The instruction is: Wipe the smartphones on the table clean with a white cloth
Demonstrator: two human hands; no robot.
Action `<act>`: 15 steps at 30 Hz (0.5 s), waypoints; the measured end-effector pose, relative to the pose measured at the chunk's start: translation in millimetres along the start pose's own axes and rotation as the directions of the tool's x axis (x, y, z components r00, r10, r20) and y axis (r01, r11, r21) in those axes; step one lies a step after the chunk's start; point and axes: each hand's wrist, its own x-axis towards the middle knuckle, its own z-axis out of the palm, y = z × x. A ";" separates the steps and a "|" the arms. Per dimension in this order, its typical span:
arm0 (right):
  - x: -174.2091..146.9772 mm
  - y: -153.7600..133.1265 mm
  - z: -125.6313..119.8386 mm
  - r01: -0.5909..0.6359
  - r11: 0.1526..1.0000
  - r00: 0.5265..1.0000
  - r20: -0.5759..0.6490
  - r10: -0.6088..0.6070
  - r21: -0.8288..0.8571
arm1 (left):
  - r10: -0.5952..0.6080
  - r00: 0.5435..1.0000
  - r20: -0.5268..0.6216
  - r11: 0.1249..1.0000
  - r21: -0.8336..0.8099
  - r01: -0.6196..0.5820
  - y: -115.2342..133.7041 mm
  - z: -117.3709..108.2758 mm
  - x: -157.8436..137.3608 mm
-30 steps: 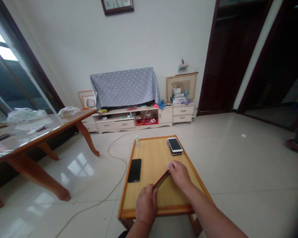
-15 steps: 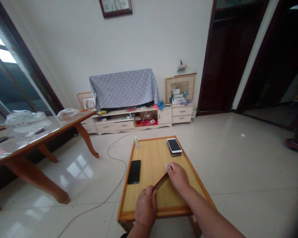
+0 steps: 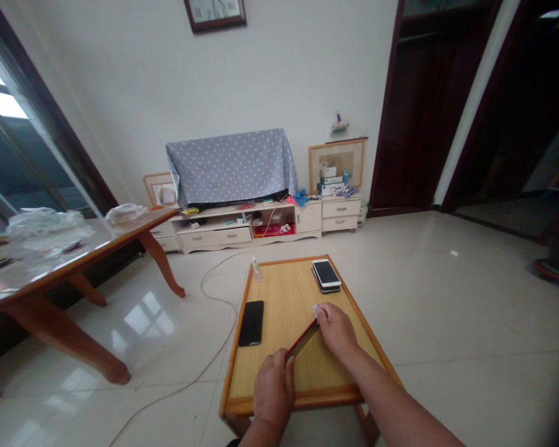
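Observation:
My left hand [image 3: 274, 386] grips the near end of a thin, red-edged phone [image 3: 302, 339], tilted up on its side above the small wooden table [image 3: 286, 282]. At the phone's far end, my right hand [image 3: 338, 331] is closed on a small white wipe [image 3: 315, 308], pressed to the phone's edge. Most of the wipe is hidden by the fingers. A black phone [image 3: 251, 323] lies flat on the table to the left. Further back on the right, a white-framed phone [image 3: 327, 272] rests on top of another dark one. A small clear spray bottle [image 3: 258, 272] stands at the back left corner.
A larger table [image 3: 97, 243] with plastic bags is on the left. Across the floor trails a cable [image 3: 196, 372]. Against the wall stands a white cabinet [image 3: 214, 238] with a dotted cloth [image 3: 233, 167] above it.
My right hand has slid slightly right and up along the phone's edge with the wipe. My left hand and the phone stay nearly still.

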 end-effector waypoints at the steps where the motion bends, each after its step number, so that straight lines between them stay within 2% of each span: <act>1: -0.1 1.4 0.6 0.002 1.000 1.000 -0.003 -0.002 0.003 | -0.001 1.000 0.002 1.000 0.001 0.001 0.0 0.1 0.2; 4: -11.1 -5.4 9.0 0.061 0.996 0.997 0.045 -0.064 0.066 | -0.012 1.000 0.012 1.000 0.005 0.012 -0.8 0.7 0.7; 6: -17.0 -10.3 14.8 0.072 0.982 0.993 0.077 -0.087 0.174 | -0.017 1.000 0.014 1.000 0.006 0.016 -1.2 0.9 0.8; 10: -9.2 -0.5 17.9 -0.121 0.904 0.993 0.052 0.109 0.410 | -0.014 1.000 0.014 1.000 -0.009 0.015 -0.4 0.2 0.2; 15: 4.7 23.8 18.7 -0.297 0.793 0.951 0.088 0.297 0.532 | -0.005 1.000 -0.002 0.998 -0.058 0.005 -1.7 -0.5 -1.2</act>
